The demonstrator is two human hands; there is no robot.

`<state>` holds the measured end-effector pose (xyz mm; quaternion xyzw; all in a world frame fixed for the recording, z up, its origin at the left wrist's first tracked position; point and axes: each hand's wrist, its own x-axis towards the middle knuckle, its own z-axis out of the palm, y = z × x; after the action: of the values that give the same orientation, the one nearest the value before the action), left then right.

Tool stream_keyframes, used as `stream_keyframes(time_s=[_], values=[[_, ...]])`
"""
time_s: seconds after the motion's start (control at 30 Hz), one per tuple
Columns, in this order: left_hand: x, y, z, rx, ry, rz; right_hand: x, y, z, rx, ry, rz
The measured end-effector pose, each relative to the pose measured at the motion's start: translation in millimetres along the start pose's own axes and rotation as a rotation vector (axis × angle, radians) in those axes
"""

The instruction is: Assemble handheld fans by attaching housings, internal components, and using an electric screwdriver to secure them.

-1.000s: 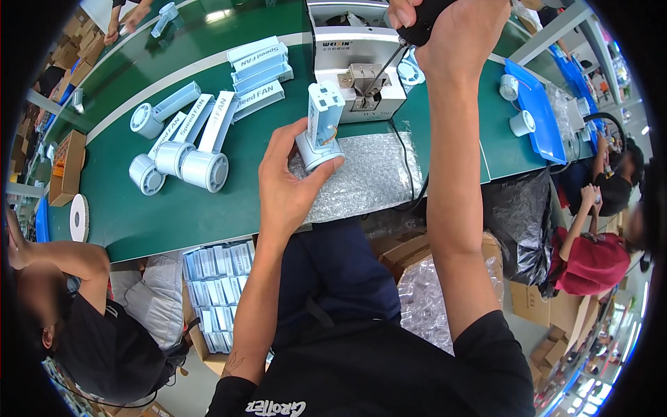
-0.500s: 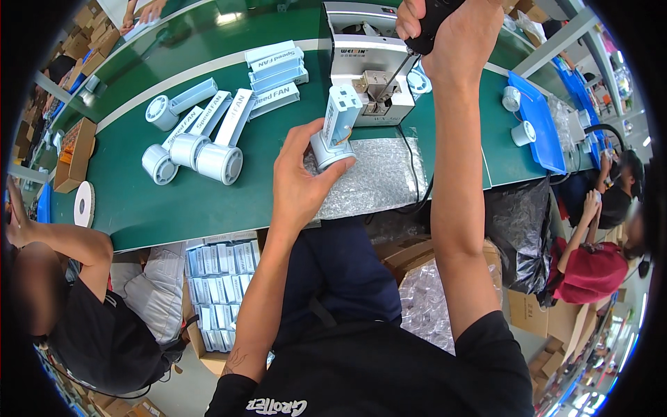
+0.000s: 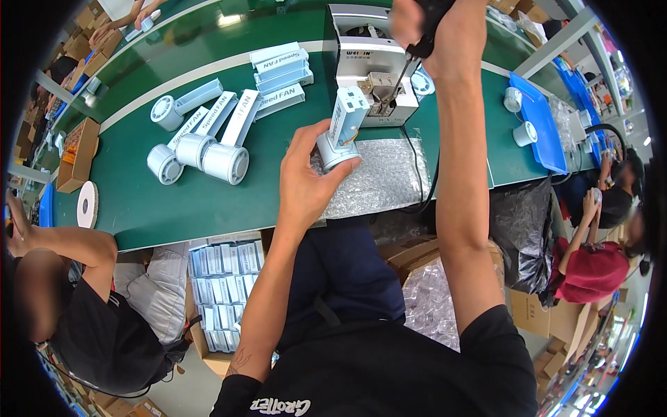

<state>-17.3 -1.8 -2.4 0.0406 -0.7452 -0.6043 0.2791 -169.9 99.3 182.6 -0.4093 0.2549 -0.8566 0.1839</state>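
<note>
My left hand (image 3: 303,174) is wrapped around the round base of a light-blue fan housing (image 3: 347,115). The housing stands upright on a sheet of bubble wrap (image 3: 382,177), and a small orange wire shows at its open side. Up high, my right hand (image 3: 458,45) grips a black power screwdriver (image 3: 432,28), which the picture's top edge partly cuts off. Its long thin bit slants down to the metal front of a screw feeder (image 3: 358,62); whether the tip holds a screw is too small to tell.
Several light-blue fan housings (image 3: 226,163) lie on the green table (image 3: 187,215) at left. A white tape roll (image 3: 86,204) is near the front edge. A blue tray (image 3: 536,132) sits at right. Below is a carton of blue parts (image 3: 226,292). Co-workers sit on both sides.
The screwdriver bit stands steeper at the feeder than before, and my right hand has shifted slightly. My left hand keeps its grip on the fan housing. The whole view has shifted a little.
</note>
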Motion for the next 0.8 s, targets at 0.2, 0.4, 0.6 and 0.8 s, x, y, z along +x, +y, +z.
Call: stream_keyframes(time_s=[0.2,0.4,0.6,0.8], values=[[-0.4,-3.1,2.9,-0.011,0.011,0.041,-18.6,4.5,-9.7,0.262,-0.159,-0.099],[2.1,1.2,-2.5,0.051,0.004,-0.005,-44.0,-5.5,45.6,-0.282,0.281,-0.219],[2.3,1.4,0.6,0.044,0.003,-0.008,-46.9,-5.1,42.5,-0.327,0.202,-0.268],[0.6,0.9,-1.0,0.032,0.003,-0.024,-44.3,2.4,44.8,-0.293,0.275,-0.23]])
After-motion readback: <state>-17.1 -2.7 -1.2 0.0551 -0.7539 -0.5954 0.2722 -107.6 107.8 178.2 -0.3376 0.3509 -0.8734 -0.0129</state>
